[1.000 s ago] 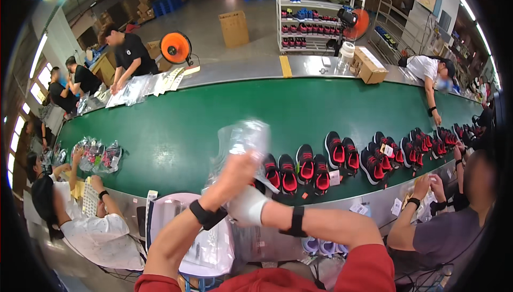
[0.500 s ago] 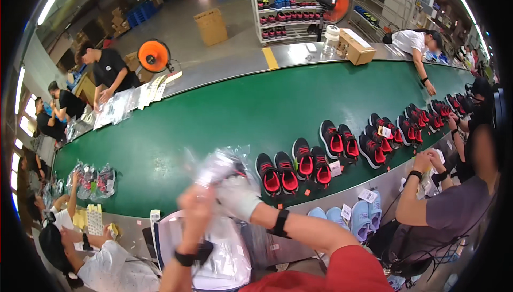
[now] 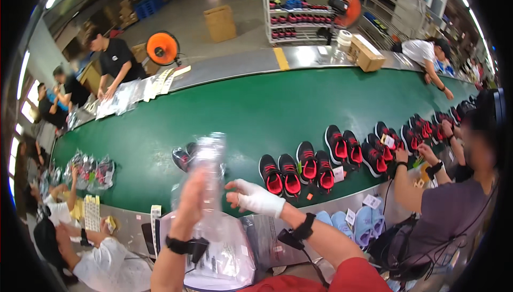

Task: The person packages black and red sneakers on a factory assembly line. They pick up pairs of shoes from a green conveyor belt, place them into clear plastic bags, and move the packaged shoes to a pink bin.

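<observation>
My left hand [image 3: 192, 201] is raised and grips a clear plastic bag [image 3: 207, 155] that stands up in front of me. A pair of black and red shoes [image 3: 183, 157] shows through and beside the bag on the green belt. My right hand [image 3: 251, 196], wrapped in a white glove or bandage, is open just right of the bag, fingers spread toward it. A stack of clear bags with printed sheets [image 3: 224, 249] lies below my hands on the bench.
A long green conveyor belt [image 3: 240, 110] carries a row of black and red shoe pairs [image 3: 320, 161] to the right. Seated people work at my right [image 3: 454, 206] and lower left [image 3: 101, 260]. Others stand across the belt [image 3: 115, 59]. Bagged shoes [image 3: 88, 171] lie at left.
The view has swung down and left. My left hand has lifted the bag upright, and my right hand has come off it and opened beside it.
</observation>
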A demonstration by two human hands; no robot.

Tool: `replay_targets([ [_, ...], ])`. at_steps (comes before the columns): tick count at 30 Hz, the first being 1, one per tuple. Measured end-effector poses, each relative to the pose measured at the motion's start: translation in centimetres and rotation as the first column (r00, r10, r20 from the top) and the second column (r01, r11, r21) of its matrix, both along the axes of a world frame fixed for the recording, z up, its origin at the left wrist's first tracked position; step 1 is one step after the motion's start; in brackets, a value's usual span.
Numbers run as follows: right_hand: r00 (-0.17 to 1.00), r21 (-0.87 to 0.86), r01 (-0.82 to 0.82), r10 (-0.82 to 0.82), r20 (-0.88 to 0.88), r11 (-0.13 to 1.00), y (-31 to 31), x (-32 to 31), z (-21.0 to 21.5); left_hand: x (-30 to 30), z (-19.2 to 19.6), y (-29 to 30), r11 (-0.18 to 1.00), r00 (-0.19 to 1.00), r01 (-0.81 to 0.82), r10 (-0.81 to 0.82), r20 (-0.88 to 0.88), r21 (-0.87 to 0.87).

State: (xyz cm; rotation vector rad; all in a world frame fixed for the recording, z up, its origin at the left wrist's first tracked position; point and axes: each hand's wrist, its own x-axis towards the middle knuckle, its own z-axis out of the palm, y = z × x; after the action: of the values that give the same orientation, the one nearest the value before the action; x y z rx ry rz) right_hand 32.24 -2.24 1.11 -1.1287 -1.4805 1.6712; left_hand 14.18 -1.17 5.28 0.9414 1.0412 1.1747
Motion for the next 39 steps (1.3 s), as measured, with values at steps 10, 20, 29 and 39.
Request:
replay_targets([
  [10,0.492,0.813,-0.042,-0.696,0.522,0.580,-5.7,12.4,2.9,6.7,-1.0,-0.9,0.868,0.920,-0.234,0.343,-0.189,0.438],
  [20,0.820,0.699,-0.307,-0.193,0.539,0.646,-5.3,11.9,2.1,17.1,2.9,-14.3,0.684,0.624,0.697,-0.428,-0.654,0.217],
  [29,0.570,0.311,-0.515,0.048,0.820,0.799,-4.0,6.7,2.5,9.1,2.4,-4.6,0.782,0.722,0.115,0.358,-0.592,0.613],
  [39,0.711,0.449,0.135,-0.402,0.577,0.883,0.3,11.7,-2.0,-1.2,4.4,1.9,0.854,0.849,-0.236,0.413,-0.329,0.464],
])
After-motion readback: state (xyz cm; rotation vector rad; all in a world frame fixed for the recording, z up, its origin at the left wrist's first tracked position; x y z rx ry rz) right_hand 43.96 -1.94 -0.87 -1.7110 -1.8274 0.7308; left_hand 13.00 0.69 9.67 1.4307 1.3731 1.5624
